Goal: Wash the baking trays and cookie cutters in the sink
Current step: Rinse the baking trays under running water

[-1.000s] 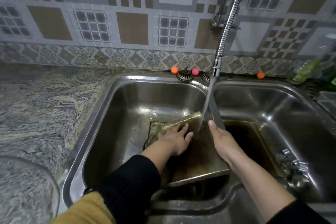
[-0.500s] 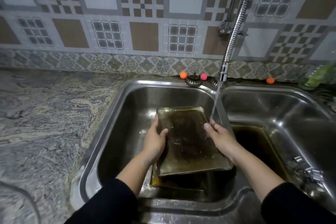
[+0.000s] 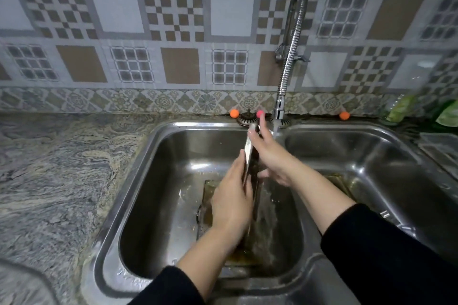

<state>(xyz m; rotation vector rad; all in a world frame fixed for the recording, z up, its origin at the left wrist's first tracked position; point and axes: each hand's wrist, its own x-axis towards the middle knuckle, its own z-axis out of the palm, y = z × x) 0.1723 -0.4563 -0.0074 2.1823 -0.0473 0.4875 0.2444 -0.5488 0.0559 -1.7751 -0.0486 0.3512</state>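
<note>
A greasy baking tray (image 3: 249,153) stands almost on edge in the left basin of the steel sink (image 3: 158,156), so I see only its thin rim. My left hand (image 3: 231,198) lies flat against its left face. My right hand (image 3: 270,153) grips it from the right near the top, under the running water from the faucet (image 3: 278,111). A second tray (image 3: 207,195) lies on the basin floor beneath. A third brownish tray (image 3: 339,181) sits in the right basin. Cookie cutters (image 3: 396,220) show as small metal pieces at the right basin's near side, partly hidden by my sleeve.
A marbled stone counter (image 3: 57,168) stretches to the left. Small orange and pink balls (image 3: 234,113) and a drain strainer (image 3: 247,119) sit on the ledge behind the sink. Green items (image 3: 401,109) and a clear container (image 3: 441,148) stand at the right.
The top tray has been tipped from lying nearly flat to standing on edge and lifted toward the faucet. My left hand has moved from its rim to its left face.
</note>
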